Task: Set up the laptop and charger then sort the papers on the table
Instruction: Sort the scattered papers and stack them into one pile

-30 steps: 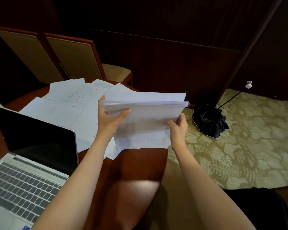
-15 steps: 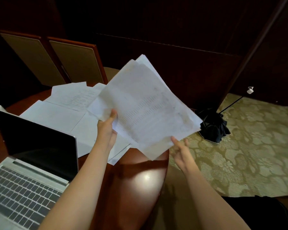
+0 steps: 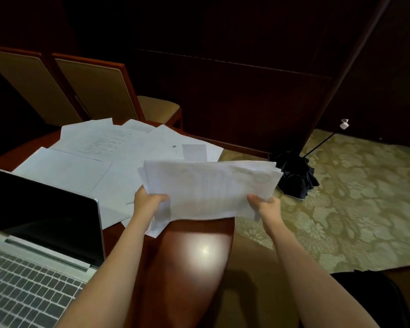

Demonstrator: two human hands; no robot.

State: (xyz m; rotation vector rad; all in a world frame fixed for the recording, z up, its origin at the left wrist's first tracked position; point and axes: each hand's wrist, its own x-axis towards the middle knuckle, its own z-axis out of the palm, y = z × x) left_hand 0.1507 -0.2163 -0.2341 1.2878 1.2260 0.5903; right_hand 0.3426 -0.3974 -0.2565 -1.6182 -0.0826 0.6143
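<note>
A stack of white papers [image 3: 208, 185] hangs above the near right part of the round wooden table [image 3: 189, 256]. My left hand [image 3: 149, 202] grips the stack's lower left corner. My right hand [image 3: 265, 205] grips its lower right corner. More loose white sheets [image 3: 100, 157] lie spread over the far half of the table. An open silver laptop [image 3: 40, 245] with a dark screen stands at the near left. No charger shows in this view.
Two wooden chairs with tan cushions [image 3: 95, 91] stand behind the table. A folded black umbrella [image 3: 294, 176] lies on the patterned carpet [image 3: 353, 204] to the right. Dark wood panelling closes the back.
The stack, held up tilted by the left hand alone half a second ago, has come down flat, and my right hand has taken hold of its right corner again.
</note>
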